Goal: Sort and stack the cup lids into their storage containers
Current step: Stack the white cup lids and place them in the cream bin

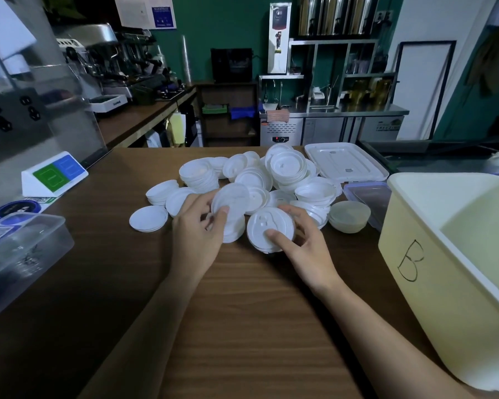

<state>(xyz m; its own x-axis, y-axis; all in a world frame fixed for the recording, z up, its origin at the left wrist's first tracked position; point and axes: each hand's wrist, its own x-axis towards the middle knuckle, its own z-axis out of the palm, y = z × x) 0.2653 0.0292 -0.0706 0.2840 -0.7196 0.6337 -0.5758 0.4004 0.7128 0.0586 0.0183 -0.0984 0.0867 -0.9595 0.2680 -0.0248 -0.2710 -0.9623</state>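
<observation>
Lids [251,180]: round white plastic heap, woodgrain counter [242,312]; left fingers [222,211] pinch single lid [232,197], right fingers [272,235] grip stack [267,221].

left hand [198,230] forward, thumb and fingers pinching lid [232,197]; right hand [304,247] beside it, thumb pressed on, fingers curled round lid stack [267,221]; forearms bare.

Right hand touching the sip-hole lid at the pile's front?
Touching. Head view: the right hand's thumb lies on the sip-hole lid's top face, and its fingers curl round the far rim. The left hand grips a plain lid.
</observation>
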